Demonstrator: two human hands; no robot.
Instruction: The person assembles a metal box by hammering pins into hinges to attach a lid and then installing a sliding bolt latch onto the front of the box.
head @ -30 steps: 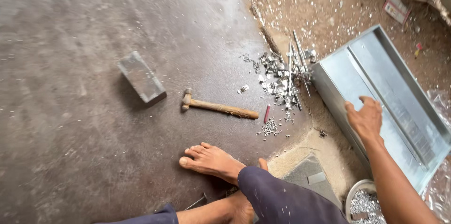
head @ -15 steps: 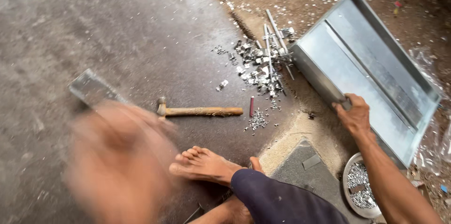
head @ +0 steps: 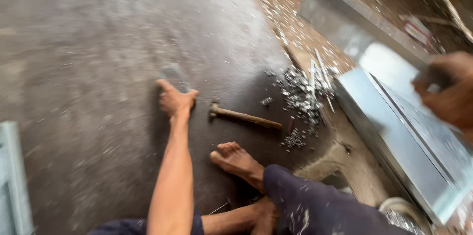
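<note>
On the dark floor [head: 98, 67] ahead of you, your left hand [head: 175, 101] is stretched out at full arm's length, fingers closing over a small grey block [head: 173, 75] that lies just beyond them; the frame is blurred, so I cannot tell whether that grip is already clenched on it or only touching. Block sits left of the hammer [head: 244, 116], near it but apart. Hammer lies flat, head toward your left hand, handle pointing at the scrap pile [head: 300, 99] — parked within easy reach of either hand, which looks deliberate. Your right hand [head: 448, 94] is clenched on the far edge of the sheet-metal tray [head: 394, 131], gripping the rim so the long piece stays steady and tilted at the floor's edge; thumb on top, fingers wrapped under, as far as blur allows. Scrap, small bright offcuts plus a few thin strips, is heaped against the tray's near end, likely where it drops off the work. Your bare foot [head: 236, 158] is planted just below the hammer, bracing your crouch. Round container [head: 404, 210] of bits sits by your knee, partly hidden. Pale metal edge [head: 12, 176] at far left, unclear what.
</note>
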